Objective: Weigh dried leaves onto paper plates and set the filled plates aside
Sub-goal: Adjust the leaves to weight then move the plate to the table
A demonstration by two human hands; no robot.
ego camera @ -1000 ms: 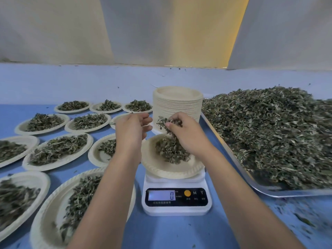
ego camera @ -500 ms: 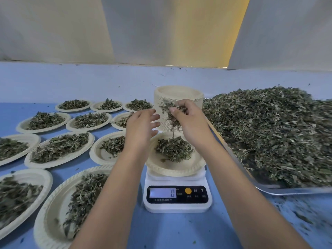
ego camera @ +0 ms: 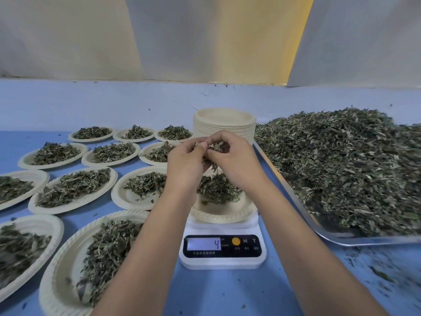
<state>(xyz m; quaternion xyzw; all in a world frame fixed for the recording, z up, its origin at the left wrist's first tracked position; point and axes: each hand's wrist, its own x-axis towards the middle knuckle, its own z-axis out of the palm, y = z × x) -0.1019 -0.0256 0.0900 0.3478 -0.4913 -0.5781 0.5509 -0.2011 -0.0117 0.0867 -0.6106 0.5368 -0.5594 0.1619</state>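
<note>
Head view: well into the job, judging by the layout. Already filled and set aside on the left of the worktop (ego camera: 227,293): some eleven plates (ego camera: 73,190), each with its own mound. Still to go: a tall stack (ego camera: 224,124) of blank plates behind the scale (ego camera: 222,261), and a tray (ego camera: 364,239) on the right heaped with loose leaves (ego camera: 341,167). In hand now: one plate (ego camera: 224,214) on the scale, carrying a small mound, with 4 on the display (ego camera: 204,244), so probably short of target. Left hand (ego camera: 184,163) and right hand (ego camera: 237,165) together above that plate, meeting at the fingertips, both pinching a tuft (ego camera: 214,147) of leaves between curled fingers, with a few strands dangling toward the mound below. Apparently clear of plate and scale. Tray just beside the right wrist, within easy reach
</note>
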